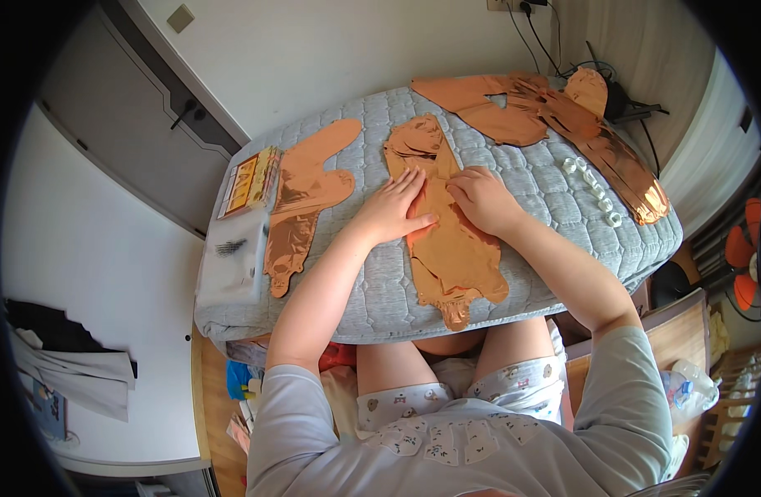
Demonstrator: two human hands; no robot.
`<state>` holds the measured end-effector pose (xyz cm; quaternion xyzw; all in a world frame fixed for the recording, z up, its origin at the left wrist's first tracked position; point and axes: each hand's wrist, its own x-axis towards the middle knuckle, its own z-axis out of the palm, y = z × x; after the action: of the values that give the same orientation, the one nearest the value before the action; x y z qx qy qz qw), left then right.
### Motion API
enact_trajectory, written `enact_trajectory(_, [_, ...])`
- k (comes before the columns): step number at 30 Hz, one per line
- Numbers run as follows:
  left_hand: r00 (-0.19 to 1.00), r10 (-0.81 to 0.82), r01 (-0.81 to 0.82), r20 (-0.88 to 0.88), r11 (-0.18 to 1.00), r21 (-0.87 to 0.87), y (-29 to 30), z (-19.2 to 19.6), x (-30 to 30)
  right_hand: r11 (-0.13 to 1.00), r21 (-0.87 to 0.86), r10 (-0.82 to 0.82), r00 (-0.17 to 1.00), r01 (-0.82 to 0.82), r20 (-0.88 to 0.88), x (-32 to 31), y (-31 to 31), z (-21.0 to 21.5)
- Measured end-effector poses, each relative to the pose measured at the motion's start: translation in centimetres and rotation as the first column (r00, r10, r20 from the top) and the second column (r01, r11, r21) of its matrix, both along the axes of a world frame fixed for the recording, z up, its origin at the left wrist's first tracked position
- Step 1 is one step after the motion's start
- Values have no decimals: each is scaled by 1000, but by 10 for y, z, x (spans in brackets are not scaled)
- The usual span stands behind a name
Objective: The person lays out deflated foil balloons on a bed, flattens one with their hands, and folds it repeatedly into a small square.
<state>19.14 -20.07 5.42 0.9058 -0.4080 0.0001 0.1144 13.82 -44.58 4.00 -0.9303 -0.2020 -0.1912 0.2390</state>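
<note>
Hands (393, 209) (485, 201), two, touch one copper foil piece (453, 257).

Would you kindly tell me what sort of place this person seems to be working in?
Probably a room in a home, perhaps a bedroom: there is a quilted grey mattress under the hands, a grey door at left and an orange-bladed fan at right.

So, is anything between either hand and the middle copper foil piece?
Nothing visible: the left hand lies spread on the middle copper foil piece, and the right hand, curled, touches it too.
</note>
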Motion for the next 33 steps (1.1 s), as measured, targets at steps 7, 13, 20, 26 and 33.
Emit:
enact_trajectory(7, [999,-34,34,31,999,-3,-3,0,-1,998,65,-20,999,23,-40,-4,5,-1])
enact_trajectory(13, [998,-60,61,28,998,-9,-1,-7,1,998,39,-43,996,46,-85,-5,6,10])
enact_trajectory(20, [997,-51,45,66,994,98,-7,-8,-2,987,129,128,951,-94,-283,-36,-29,36])
enact_trajectory(26, [997,-40,38,65,999,36,0,-12,-3,980,-45,178,949,-196,-260,-90,-45,31])
enact_trajectory(33, [995,-35,30,98,998,48,-4,-10,-5,988,60,153,977,-145,-146,-100,-35,44])
